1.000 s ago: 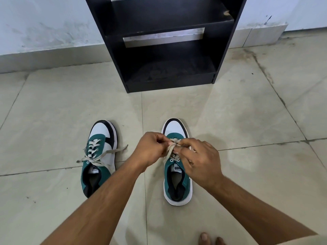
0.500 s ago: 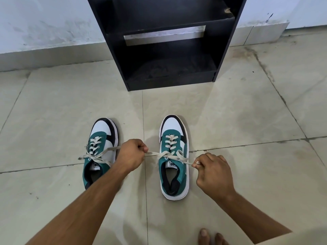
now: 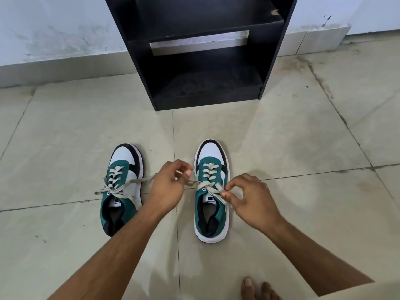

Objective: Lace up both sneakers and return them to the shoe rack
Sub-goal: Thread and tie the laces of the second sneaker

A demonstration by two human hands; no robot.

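Observation:
Two green, white and black sneakers stand side by side on the tiled floor, toes pointing at the rack. The left sneaker [image 3: 121, 187] has its beige laces crossed and trailing loose to both sides. The right sneaker [image 3: 211, 191] is laced, with its lace ends [image 3: 202, 184] crossing over the tongue. My left hand [image 3: 167, 187] sits between the shoes and pinches the left end of that lace. My right hand [image 3: 249, 195] pinches the right end beside the shoe's right edge. The black shoe rack [image 3: 207, 61] stands beyond, against the wall.
The rack's lower shelves hold nothing. A white wall [image 3: 54, 35] with a tiled skirting runs behind it. Bare toes [image 3: 257, 289] show at the bottom edge. Open floor tiles [image 3: 303, 137] lie to the right and left of the shoes.
My hands pulled the right sneaker's lace ends wide apart, then came back in toward the shoe. The lace is slacker now, and both hands still pinch it.

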